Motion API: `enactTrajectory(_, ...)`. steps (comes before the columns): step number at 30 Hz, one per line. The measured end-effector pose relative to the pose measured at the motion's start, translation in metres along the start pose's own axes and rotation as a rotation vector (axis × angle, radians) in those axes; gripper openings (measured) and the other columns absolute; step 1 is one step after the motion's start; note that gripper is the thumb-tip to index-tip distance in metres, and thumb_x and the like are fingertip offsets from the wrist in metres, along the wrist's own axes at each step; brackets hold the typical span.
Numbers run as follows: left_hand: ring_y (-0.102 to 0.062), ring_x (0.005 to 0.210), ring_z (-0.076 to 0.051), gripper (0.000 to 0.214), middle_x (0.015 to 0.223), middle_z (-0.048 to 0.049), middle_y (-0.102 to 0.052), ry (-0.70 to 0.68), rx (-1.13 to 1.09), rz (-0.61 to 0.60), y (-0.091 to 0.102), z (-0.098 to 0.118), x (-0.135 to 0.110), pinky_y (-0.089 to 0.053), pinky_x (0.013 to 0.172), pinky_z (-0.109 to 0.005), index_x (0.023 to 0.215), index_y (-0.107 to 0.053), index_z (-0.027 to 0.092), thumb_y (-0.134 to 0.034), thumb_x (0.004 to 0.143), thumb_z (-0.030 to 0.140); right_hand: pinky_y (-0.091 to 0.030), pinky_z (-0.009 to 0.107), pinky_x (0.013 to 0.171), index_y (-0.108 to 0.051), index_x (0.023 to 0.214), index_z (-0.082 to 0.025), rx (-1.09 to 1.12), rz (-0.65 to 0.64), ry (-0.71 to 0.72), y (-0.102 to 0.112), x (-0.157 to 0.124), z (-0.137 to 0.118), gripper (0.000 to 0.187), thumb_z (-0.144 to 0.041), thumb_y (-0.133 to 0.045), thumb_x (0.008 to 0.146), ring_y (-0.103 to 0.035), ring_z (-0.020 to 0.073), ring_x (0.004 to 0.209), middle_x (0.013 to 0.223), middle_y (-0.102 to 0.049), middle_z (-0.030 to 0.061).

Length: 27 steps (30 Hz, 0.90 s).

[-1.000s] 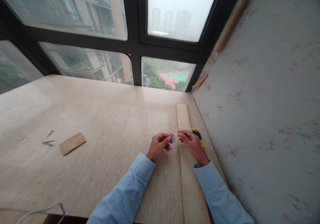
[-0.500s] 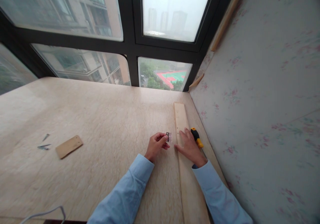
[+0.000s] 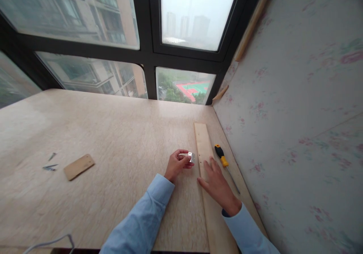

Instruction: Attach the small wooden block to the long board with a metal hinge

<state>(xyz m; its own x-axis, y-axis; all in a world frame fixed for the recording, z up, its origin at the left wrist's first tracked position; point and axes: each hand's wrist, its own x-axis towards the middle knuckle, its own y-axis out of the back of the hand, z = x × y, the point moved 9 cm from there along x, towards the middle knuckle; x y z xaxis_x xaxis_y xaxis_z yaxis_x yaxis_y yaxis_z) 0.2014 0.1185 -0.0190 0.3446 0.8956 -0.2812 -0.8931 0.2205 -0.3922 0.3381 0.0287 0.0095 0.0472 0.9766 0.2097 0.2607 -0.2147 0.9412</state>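
just now the left hand (image 3: 177, 164) is curled shut, its thumb and forefinger pinching a small metal hinge (image 3: 191, 157) a little right of the frame's centre. the hinge sticks out to the right of the fingertips, just beside the left edge of a long wooden strip (image 3: 202, 137); whether it touches the wood cannot be told. the strip's long axis runs from the bottom of the frame up toward the window, alongside the wall on the right, and a few small dark holes show in it level with the hinge. the right hand (image 3: 217, 184) lies open and flat on the strip, fingers spread and pointing up the frame, lower than the hinge, holding nothing. the left hand is the nearer to the hinge. just right of the strip a yellow-handled screwdriver (image 3: 221, 155) lies on the table (image 3: 113, 133), near the right fingertips but apart from them. well apart at middle left lie a short wooden block (image 3: 78, 166) and loose screws (image 3: 50, 167).
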Motion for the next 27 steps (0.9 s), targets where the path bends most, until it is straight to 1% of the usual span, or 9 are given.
enactTrajectory(3, -0.071, 0.064, -0.022, 0.061, 0.071, -0.0057, -0.070, 0.031, -0.025, -0.053, -0.005, -0.003, -0.003, -0.057, 0.058, -0.028, 0.100, -0.056, 0.012, -0.087, 0.056, 0.038, -0.036, 0.052, 0.110, -0.050, 0.131, -0.011, 0.043, -0.018, 0.024, 0.001, -0.011, 0.000, 0.060, -0.031, -0.066, 0.077, -0.033, 0.0365, 0.139, 0.149, -0.037, 0.0231)
enactTrajectory(5, -0.072, 0.067, -0.022, 0.064, 0.072, -0.0049, -0.070, 0.051, -0.041, -0.089, -0.009, -0.006, -0.005, -0.058, 0.060, -0.030, 0.102, -0.055, 0.012, -0.088, 0.054, 0.038, -0.038, 0.054, 0.109, -0.052, 0.131, -0.013, 0.100, -0.005, 0.027, 0.003, -0.011, 0.003, 0.059, -0.033, -0.067, 0.078, -0.037, 0.0368, 0.137, 0.147, -0.040, 0.0219)
enactTrajectory(7, -0.072, 0.067, -0.022, 0.066, 0.073, -0.0043, -0.069, 0.066, -0.046, -0.116, -0.012, -0.007, -0.007, -0.058, 0.061, -0.030, 0.103, -0.054, 0.013, -0.089, 0.053, 0.037, -0.039, 0.057, 0.107, -0.054, 0.130, -0.016, 0.166, 0.040, 0.018, 0.008, -0.007, 0.007, 0.056, -0.036, -0.066, 0.079, -0.042, 0.0368, 0.134, 0.144, -0.045, 0.0204)
enactTrajectory(10, -0.071, 0.067, -0.022, 0.066, 0.073, -0.0035, -0.069, 0.083, -0.047, -0.134, -0.014, -0.007, -0.009, -0.058, 0.061, -0.030, 0.104, -0.054, 0.013, -0.089, 0.053, 0.037, -0.036, 0.061, 0.107, -0.055, 0.129, -0.020, 0.281, 0.104, 0.028, 0.018, 0.008, 0.009, 0.052, -0.038, -0.064, 0.082, -0.046, 0.0352, 0.130, 0.140, -0.050, 0.0172)
enactTrajectory(12, -0.071, 0.068, -0.021, 0.064, 0.074, -0.0044, -0.070, 0.085, -0.054, -0.151, -0.016, -0.006, -0.011, -0.057, 0.061, -0.029, 0.105, -0.056, 0.012, -0.089, 0.055, 0.036, -0.038, 0.058, 0.107, -0.053, 0.131, -0.021, 0.390, 0.091, 0.065, 0.022, 0.019, 0.006, 0.053, -0.039, -0.064, 0.083, -0.048, 0.0321, 0.129, 0.138, -0.053, 0.0151)
enactTrajectory(14, -0.071, 0.069, -0.021, 0.062, 0.077, -0.0068, -0.071, 0.084, -0.053, -0.168, -0.017, -0.005, -0.012, -0.057, 0.062, -0.028, 0.105, -0.058, 0.011, -0.088, 0.057, 0.036, -0.043, 0.051, 0.106, -0.051, 0.133, -0.022, 0.503, 0.039, 0.108, 0.023, 0.030, 0.002, 0.054, -0.040, -0.064, 0.084, -0.052, 0.0284, 0.126, 0.136, -0.056, 0.0132)
enactTrajectory(17, -0.071, 0.071, -0.020, 0.057, 0.081, -0.0094, -0.073, 0.075, -0.045, -0.171, -0.016, -0.004, -0.012, -0.057, 0.062, -0.028, 0.102, -0.062, 0.010, -0.087, 0.058, 0.035, -0.046, 0.046, 0.103, -0.055, 0.131, -0.023, 0.609, -0.019, 0.160, 0.022, 0.040, -0.002, 0.050, -0.040, -0.064, 0.085, -0.058, 0.0254, 0.120, 0.129, -0.062, 0.0104)
enactTrajectory(22, -0.071, 0.071, -0.019, 0.048, 0.083, -0.0108, -0.074, 0.044, 0.006, -0.155, -0.015, -0.003, -0.010, -0.056, 0.062, -0.026, 0.097, -0.068, 0.010, -0.086, 0.060, 0.036, -0.051, 0.045, 0.099, -0.059, 0.127, -0.024, 0.653, 0.011, 0.202, 0.024, 0.043, -0.002, 0.044, -0.040, -0.062, 0.087, -0.062, 0.0252, 0.114, 0.123, -0.066, 0.0100)
enactTrajectory(27, -0.071, 0.071, -0.019, 0.043, 0.084, -0.0106, -0.075, -0.011, 0.112, -0.131, -0.015, -0.003, -0.010, -0.056, 0.063, -0.026, 0.093, -0.073, 0.011, -0.083, 0.062, 0.040, -0.052, 0.045, 0.097, -0.060, 0.125, -0.026, 0.603, 0.060, 0.287, 0.036, 0.039, -0.009, 0.040, -0.040, -0.061, 0.088, -0.063, 0.0244, 0.111, 0.119, -0.068, 0.0093)
